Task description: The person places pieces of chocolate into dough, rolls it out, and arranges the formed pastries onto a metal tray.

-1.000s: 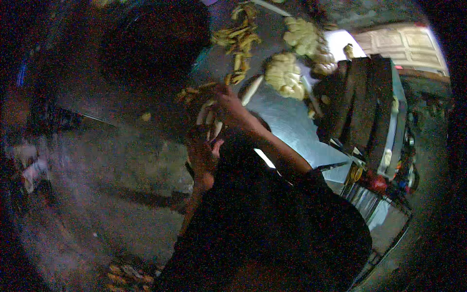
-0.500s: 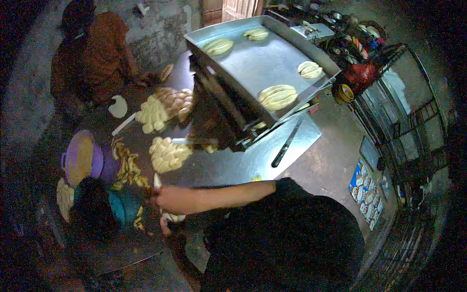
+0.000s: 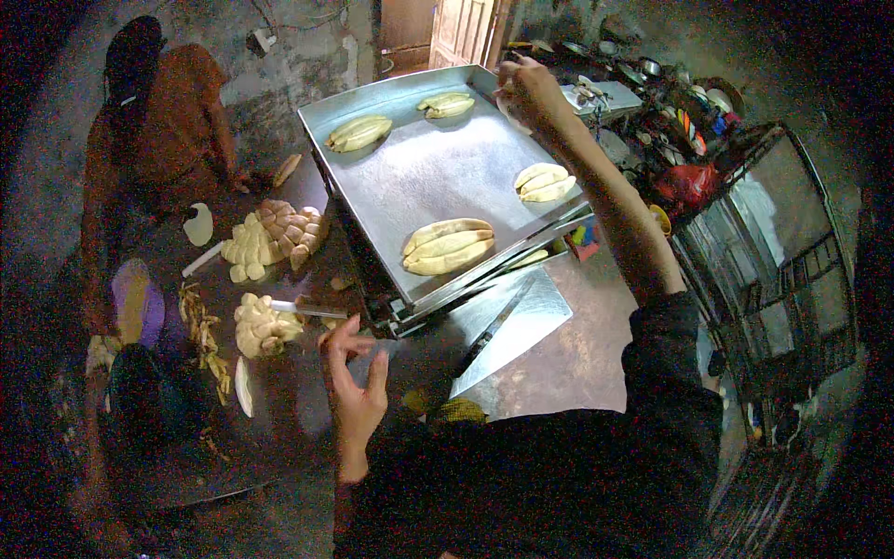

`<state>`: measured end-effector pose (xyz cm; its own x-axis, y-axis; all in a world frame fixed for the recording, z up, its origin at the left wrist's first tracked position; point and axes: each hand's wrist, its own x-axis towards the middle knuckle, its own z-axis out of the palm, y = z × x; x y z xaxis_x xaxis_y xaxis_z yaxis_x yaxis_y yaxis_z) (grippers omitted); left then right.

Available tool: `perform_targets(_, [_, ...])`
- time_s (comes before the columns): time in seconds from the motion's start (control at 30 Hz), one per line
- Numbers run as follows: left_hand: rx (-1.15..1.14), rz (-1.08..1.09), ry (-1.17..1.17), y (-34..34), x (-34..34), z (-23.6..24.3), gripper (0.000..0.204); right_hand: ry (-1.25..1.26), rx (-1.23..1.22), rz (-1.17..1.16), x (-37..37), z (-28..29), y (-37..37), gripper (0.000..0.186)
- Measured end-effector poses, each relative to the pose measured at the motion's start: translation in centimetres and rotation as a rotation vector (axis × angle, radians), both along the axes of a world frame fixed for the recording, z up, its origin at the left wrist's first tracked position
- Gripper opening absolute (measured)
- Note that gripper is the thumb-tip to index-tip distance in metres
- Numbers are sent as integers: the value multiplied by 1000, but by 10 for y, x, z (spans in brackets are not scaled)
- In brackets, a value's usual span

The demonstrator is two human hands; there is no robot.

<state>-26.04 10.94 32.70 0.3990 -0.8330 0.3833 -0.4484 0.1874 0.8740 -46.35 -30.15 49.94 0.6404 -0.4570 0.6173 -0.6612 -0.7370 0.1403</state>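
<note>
Left hand [image 3: 358, 401]: seven o'clock from tray [image 3: 410, 186], fingers wide.
Right hand [image 3: 535, 93]: one o'clock, curled; its hold I cannot tell.

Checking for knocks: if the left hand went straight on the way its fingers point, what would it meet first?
Probably the tip end of what looks like a white-handled knife, just past the left hand, then the metal tray. Height is unclear; the hand might pass over the knife.

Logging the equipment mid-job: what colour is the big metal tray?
The metal tray is silvery grey, seen best in the head view.
</note>
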Motion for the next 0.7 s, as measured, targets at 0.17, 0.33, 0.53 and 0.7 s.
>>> perform_targets(0.17, [173,186,190,51,9,-51,38,56,279,-403,-40,-15,-93,38])
perform_targets(0.33, [300,355,281,129,51,-91,30,-445,430,83,53,7,25,36])
perform_targets(0.53, [438,465,145,178,93,-205,41,-217,1156,506,101,-3,267,30])
perform_targets(0.7, [365,714,39,172,125,-244,57,173,1839,612,274,-174,344,22])
